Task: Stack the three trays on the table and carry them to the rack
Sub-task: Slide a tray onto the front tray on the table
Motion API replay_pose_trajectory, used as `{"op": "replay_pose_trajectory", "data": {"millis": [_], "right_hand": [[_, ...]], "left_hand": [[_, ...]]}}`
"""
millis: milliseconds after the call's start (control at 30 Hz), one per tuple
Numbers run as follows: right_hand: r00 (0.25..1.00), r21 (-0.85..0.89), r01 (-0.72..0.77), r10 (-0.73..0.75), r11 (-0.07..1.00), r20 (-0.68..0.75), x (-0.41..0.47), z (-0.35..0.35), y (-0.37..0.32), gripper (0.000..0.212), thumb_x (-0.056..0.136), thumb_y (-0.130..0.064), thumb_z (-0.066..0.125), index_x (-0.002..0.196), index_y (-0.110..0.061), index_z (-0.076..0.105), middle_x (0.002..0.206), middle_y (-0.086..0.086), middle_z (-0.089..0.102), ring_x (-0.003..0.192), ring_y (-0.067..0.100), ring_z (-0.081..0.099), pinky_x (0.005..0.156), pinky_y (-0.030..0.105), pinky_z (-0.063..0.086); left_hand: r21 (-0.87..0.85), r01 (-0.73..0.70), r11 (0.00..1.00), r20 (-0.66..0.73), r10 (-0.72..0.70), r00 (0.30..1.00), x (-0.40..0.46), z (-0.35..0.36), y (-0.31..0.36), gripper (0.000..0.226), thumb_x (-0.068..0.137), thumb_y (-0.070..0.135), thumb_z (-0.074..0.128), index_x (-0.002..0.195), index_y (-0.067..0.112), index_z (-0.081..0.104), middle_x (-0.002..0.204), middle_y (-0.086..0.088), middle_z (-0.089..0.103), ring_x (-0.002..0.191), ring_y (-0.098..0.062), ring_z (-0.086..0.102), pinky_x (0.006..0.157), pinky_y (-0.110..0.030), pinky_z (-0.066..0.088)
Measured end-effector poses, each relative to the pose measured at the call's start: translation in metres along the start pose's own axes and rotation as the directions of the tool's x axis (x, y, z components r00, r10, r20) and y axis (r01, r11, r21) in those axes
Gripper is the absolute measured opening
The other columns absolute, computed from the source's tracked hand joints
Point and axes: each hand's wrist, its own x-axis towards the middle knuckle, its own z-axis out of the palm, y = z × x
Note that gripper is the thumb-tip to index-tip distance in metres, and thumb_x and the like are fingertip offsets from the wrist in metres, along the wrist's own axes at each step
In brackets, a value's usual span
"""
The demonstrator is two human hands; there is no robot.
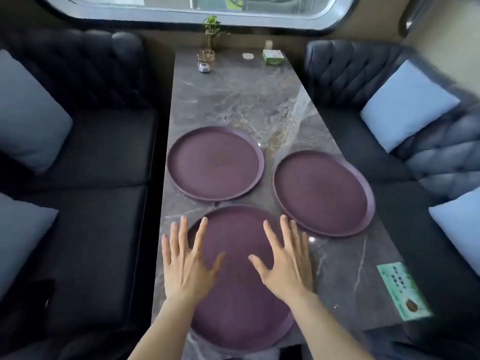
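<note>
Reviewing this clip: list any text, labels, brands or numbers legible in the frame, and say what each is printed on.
Nothing can be quoted; no print is legible.
Green card at the table's near right edge: dark print, too blurred to read.
Green box at the far end: pale markings, too small to read.
Small white device beside the plant holder: no readable marks.
Three purple trays: no lettering visible.

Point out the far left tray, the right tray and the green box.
far left tray (215, 163), head view, centre of its flat base
right tray (323, 193), head view, centre of its flat base
green box (273, 57), head view, its top face
</note>
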Motion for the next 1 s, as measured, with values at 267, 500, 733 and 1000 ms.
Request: {"op": "replay_pose_trajectory", "data": {"millis": [267, 500, 733, 1000], "right_hand": [[0.994, -0.027, -0.003, 0.006, 1.000, 0.112, -0.031, 0.050, 0.022, 0.087, 0.081, -0.078, 0.029, 0.154, -0.040, 0.004, 0.165, 0.006, -0.002, 0.151, 0.026, -0.005, 0.122, 0.047, 0.006], [0.973, -0.047, -0.018, 0.028, 0.999, 0.228, -0.046, 0.060, 0.039, 0.086, 0.080, -0.078, 0.030, 0.154, -0.038, 0.012, 0.165, 0.004, 0.004, 0.152, 0.028, 0.003, 0.123, 0.043, 0.010], [0.974, -0.021, -0.079, 0.082, 0.997, 0.213, -0.043, 0.051, 0.066, 0.078, 0.081, -0.075, 0.035, 0.150, -0.040, 0.028, 0.163, 0.001, 0.017, 0.151, 0.026, 0.012, 0.121, 0.038, 0.017], [0.897, 0.259, -0.354, 0.404, 0.899, -0.177, 0.020, -0.002, 0.133, 0.035, 0.086, -0.040, 0.062, 0.061, -0.017, 0.058, 0.060, -0.002, 0.065, 0.059, 0.029, 0.062, 0.047, 0.030, 0.036]], "left_hand": [[0.009, -0.032, 0.999, 0.163, 0.030, 0.986, -0.034, 0.045, -0.014, 0.096, 0.076, 0.077, 0.044, 0.155, 0.044, 0.000, 0.168, -0.007, -0.005, 0.154, -0.025, -0.010, 0.124, -0.046, -0.004], [0.044, -0.025, 0.999, 0.368, 0.007, 0.930, -0.048, 0.053, -0.012, 0.106, 0.068, 0.082, 0.048, 0.154, 0.047, -0.003, 0.167, -0.007, -0.012, 0.153, -0.029, -0.016, 0.124, -0.046, 0.000], [0.159, -0.082, 0.984, 0.342, 0.023, 0.939, -0.043, 0.057, 0.014, 0.085, 0.067, 0.082, 0.048, 0.143, 0.045, 0.043, 0.153, -0.013, 0.042, 0.141, -0.037, 0.037, 0.105, -0.049, 0.041], [-0.090, 0.083, 0.992, 0.177, -0.066, 0.982, 0.052, 0.034, 0.090, 0.030, 0.086, 0.056, 0.054, 0.089, 0.029, 0.066, 0.088, 0.013, 0.073, 0.089, -0.026, 0.070, 0.068, -0.034, 0.048]]}}
